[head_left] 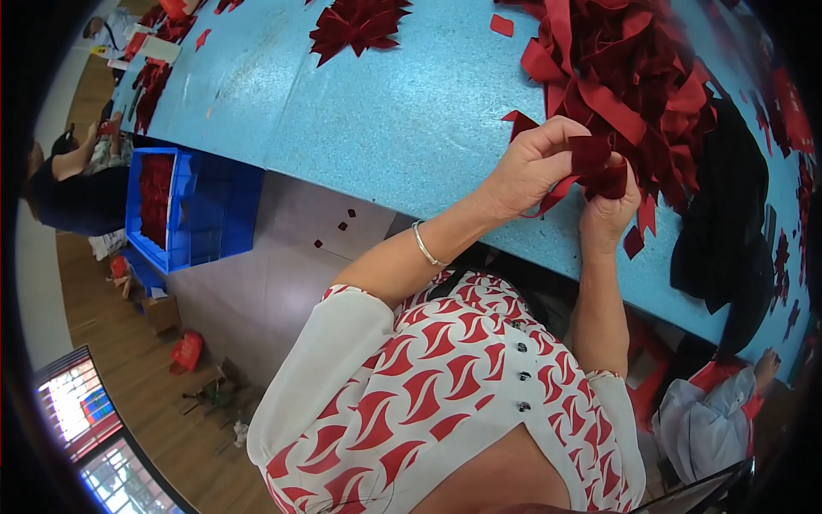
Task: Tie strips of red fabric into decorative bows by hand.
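Observation:
Between both hands is a dark red velvet ribbon [591, 154], bent into loops, its tail hanging below my left fingers. My left hand [533, 167], with a bangle on its wrist, pinches the ribbon from the left between thumb and fingers. From below and to the right, my right hand [611, 210] closes on the other side of the same ribbon, its fingertips partly hidden by the loops. Just beyond the hands lies a large heap of red velvet ribbon pieces [638, 77], many with notched ends.
A blue table [411, 128] runs across the view. On it are a smaller pile of red bows [355, 26], a small red scrap [502, 26] and black cloth [723, 206]. At left stands a blue crate [218, 206] of red pieces. Other people sit along the table.

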`<state>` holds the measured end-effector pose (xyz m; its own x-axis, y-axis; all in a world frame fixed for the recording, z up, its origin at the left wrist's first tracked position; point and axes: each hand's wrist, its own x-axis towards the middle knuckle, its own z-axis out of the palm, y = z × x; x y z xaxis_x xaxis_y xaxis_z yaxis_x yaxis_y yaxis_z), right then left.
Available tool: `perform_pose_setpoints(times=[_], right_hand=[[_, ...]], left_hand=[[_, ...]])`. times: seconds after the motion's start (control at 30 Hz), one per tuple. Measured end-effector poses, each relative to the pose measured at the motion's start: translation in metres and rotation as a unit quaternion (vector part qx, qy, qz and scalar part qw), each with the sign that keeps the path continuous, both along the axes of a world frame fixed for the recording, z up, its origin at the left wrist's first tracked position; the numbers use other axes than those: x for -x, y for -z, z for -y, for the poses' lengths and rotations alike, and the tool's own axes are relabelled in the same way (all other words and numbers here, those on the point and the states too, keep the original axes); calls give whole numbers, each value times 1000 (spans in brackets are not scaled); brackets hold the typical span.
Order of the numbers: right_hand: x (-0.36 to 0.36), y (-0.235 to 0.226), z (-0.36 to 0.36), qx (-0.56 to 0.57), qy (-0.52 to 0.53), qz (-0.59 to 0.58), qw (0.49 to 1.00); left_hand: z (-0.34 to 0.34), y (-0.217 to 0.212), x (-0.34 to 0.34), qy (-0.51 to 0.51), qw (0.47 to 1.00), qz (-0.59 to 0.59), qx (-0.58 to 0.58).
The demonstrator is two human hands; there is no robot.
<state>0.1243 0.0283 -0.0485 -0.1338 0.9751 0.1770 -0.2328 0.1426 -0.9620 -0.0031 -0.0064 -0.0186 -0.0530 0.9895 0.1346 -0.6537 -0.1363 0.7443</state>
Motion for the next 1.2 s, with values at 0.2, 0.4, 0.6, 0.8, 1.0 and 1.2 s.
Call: perform_pose_setpoints(times=[0.2,0.4,0.6,0.8,1.0,1.2], right_hand=[[2,6,6,11,9,3,1000],[5,7,11,-1,-6,1,1000],[2,18,8,18,-57,-51,997],[-1,20,12,20,-53,-69,996],[-3,24,14,17,-45,-99,994],[10,12,18,14,14,-90,996]], left_hand=[[7,-1,6,28,998,50,28],[11,1,13,79,995,50,40],[8,7,14,-153,927,-265,-217],[13,3,14,-207,869,-384,-235],[15,-1,18,-210,858,-392,-257],[16,-1,18,-113,937,-271,-190]])
